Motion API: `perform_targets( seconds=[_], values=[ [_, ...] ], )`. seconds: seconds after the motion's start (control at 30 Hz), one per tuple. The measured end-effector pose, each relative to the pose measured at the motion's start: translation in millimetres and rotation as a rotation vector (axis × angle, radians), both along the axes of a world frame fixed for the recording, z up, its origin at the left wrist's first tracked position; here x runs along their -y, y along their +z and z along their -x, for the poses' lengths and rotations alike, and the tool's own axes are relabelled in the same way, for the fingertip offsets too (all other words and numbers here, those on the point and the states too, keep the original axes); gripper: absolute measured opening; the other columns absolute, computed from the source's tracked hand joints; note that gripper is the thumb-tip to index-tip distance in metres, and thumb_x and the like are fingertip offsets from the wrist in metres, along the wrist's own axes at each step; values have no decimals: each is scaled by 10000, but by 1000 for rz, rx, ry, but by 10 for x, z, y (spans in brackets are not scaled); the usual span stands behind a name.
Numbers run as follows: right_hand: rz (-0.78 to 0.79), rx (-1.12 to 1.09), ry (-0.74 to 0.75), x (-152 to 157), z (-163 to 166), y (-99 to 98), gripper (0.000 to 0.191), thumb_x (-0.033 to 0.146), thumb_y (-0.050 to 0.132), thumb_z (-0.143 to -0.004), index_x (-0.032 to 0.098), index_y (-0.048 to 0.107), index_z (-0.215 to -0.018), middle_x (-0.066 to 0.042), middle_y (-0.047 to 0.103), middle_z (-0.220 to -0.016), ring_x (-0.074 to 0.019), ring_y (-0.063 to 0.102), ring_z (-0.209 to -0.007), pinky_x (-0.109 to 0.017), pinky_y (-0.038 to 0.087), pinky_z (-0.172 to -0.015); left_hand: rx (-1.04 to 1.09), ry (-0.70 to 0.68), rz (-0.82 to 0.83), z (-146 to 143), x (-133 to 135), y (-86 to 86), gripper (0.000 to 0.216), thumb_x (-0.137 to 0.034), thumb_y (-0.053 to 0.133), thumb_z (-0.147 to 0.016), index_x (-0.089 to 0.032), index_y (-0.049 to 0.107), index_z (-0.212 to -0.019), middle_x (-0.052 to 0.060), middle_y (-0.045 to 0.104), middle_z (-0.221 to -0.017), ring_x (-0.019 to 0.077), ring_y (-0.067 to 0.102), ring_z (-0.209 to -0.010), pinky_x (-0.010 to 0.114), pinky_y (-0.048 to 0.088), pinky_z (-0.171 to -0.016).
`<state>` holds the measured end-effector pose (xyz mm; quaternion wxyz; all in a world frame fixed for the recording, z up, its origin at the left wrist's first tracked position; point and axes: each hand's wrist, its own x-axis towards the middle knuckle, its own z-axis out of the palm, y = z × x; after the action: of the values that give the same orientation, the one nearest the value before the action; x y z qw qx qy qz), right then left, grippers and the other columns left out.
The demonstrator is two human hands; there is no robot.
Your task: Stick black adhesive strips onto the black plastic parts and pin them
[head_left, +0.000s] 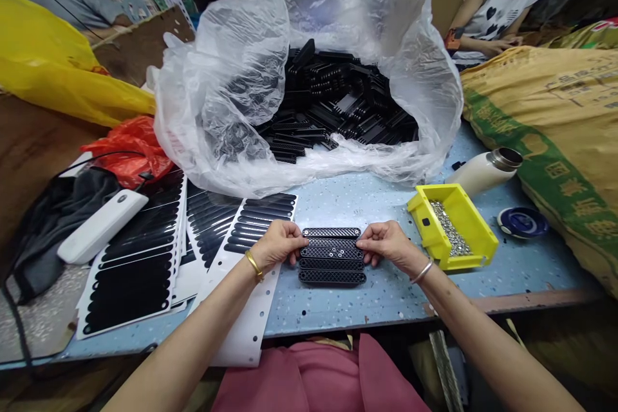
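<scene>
Several black lattice-patterned plastic strips (pixel 331 265) lie side by side in a row on the table before me. My left hand (pixel 280 243) pinches the left end of a strip near the top of the row, thumb and fingers closed. At its other end my right hand (pixel 387 246) has the same closed pinch. A few small silver metal pieces (pixel 337 253) lie on the middle of the row. To the right stands a yellow bin (pixel 449 265) with many small silver metal parts (pixel 450 228) inside.
A large clear plastic bag (pixel 232 71) full of black plastic parts (pixel 347 100) stands behind. Sheets with black strips (pixel 138 270) and a white device (pixel 102 225) lie left. A bottle (pixel 483 170), blue-and-white round object (pixel 524 222) and yellow sack (pixel 555 129) are right. Other people sit beyond.
</scene>
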<state>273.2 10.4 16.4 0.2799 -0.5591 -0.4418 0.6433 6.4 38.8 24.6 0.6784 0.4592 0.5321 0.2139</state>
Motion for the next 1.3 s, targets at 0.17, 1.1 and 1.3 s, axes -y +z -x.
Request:
perform_targets(
  seconds=[0.17,1.1,1.3],
  values=[
    [9,-19,-9,-7,6,-4,359,408,816,-580,130,603,-664,-23,639,-449,-125,606,-385,-177,475,-348,-2,-43,19,-6,-25,16,257,-258,751,-641,-128,536,-589,5,578,-411,104,540,-308,125,234,-257],
    [95,-47,24,-112,-15,33,376,375,858,-495,124,596,-593,-26,643,-453,-141,616,-385,-190,486,-343,-22,-39,-28,-19,12,-9,262,-294,705,-674,-140,519,-571,-11,556,-391,85,506,-292,128,280,-262],
    [-44,131,-87,33,-21,62,283,404,734,-657,139,632,-653,-23,646,-523,-128,592,-386,-201,430,-326,-60,-73,-56,-1,24,30,234,-316,671,-708,-142,543,-618,-11,563,-420,100,528,-330,152,317,-295]
  ],
)
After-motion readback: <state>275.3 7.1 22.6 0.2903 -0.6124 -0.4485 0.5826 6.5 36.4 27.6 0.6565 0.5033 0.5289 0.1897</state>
